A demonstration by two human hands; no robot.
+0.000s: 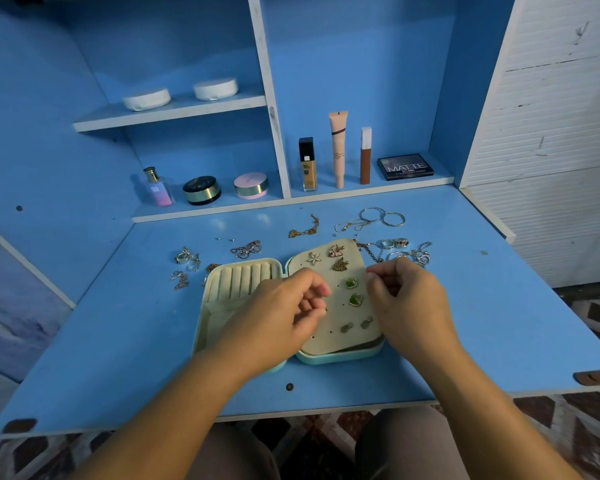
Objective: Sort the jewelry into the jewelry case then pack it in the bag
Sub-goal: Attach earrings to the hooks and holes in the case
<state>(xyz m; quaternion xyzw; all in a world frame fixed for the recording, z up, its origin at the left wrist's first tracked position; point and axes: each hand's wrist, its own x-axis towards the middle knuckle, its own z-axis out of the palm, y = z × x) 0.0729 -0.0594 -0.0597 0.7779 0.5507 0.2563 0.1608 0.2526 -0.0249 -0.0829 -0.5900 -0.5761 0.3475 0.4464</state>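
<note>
Case lies open on your desk. Your left hand and right hand curl above it; whether either pinches anything, I cannot tell.

You can read "MATTE" in large pale letters on the lid of the dark eyeshadow palette, which lies at the right end of the lower shelf. The finer line beneath that word is too small for you to make out. The small perfume bottle at the shelf's left end carries "SB". The print on the foundation bottle is too small to read.
</note>
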